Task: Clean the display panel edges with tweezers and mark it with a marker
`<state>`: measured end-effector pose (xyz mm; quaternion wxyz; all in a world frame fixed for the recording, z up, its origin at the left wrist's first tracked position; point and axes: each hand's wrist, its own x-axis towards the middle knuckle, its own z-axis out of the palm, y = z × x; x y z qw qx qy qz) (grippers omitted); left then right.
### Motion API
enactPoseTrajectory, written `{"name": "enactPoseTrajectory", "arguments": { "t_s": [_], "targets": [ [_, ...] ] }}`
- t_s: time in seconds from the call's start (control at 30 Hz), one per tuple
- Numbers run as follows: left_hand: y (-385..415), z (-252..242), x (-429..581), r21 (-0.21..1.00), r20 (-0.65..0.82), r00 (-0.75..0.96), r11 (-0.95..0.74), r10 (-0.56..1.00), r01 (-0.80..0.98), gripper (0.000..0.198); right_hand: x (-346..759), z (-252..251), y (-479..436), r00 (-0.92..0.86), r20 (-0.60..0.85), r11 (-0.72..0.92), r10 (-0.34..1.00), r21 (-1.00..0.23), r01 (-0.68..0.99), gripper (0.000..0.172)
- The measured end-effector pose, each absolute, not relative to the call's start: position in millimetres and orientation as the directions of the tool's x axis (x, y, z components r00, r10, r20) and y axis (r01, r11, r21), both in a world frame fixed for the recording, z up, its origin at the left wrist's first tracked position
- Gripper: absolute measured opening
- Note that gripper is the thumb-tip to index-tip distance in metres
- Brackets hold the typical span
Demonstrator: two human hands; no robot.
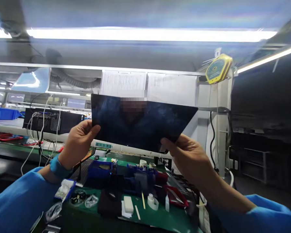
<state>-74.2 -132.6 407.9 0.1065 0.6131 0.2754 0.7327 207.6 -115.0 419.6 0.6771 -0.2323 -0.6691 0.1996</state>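
Observation:
Raised over the bench is a thin, dark, glossy screen panel (135, 124), tilted so that its surface mirrors blurred shapes. My left hand (81, 139) pinches its left edge, thumb on the front face. At the lower right corner, my right hand (186, 153) grips it between thumb and fingers. A blue band (59, 166) circles my left wrist, and both arms wear blue sleeves. The fingers behind the panel are hidden.
On the green mat (157, 215) below lie a white block (128, 204), a tape roll (152, 202), a small bottle (167, 203) and blue bins (99, 171). Paper sheets (172, 87) hang behind. A yellow tool balancer (219, 69) hangs upper right. A black box (53, 121) stands left among loose cables.

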Motion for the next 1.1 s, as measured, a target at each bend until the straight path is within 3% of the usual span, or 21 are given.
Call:
{"name": "enactPoseTrajectory", "arguments": {
  "t_s": [0.33, 0.83, 1.1],
  "targets": [
    [-176.3, 443.3, -74.9, 0.415, 0.888, -0.324, -0.872, 0.326, 0.259, 0.023, 206.6, 469.3, -151.8, -0.033, 0.911, 0.900, 0.411, -0.399, 0.174, 0.035],
    [-191.7, 455.9, -70.3, 0.345, 0.919, -0.314, -0.875, 0.240, 0.341, 0.019, 209.1, 486.3, -174.9, -0.015, 0.942, 0.888, 0.335, -0.310, 0.339, 0.025],
    [-185.1, 457.1, -69.3, 0.357, 0.918, -0.302, -0.871, 0.258, 0.339, 0.021, 210.7, 487.0, -181.3, 0.017, 0.923, 0.863, 0.384, -0.366, 0.348, 0.023]
  ]
}}
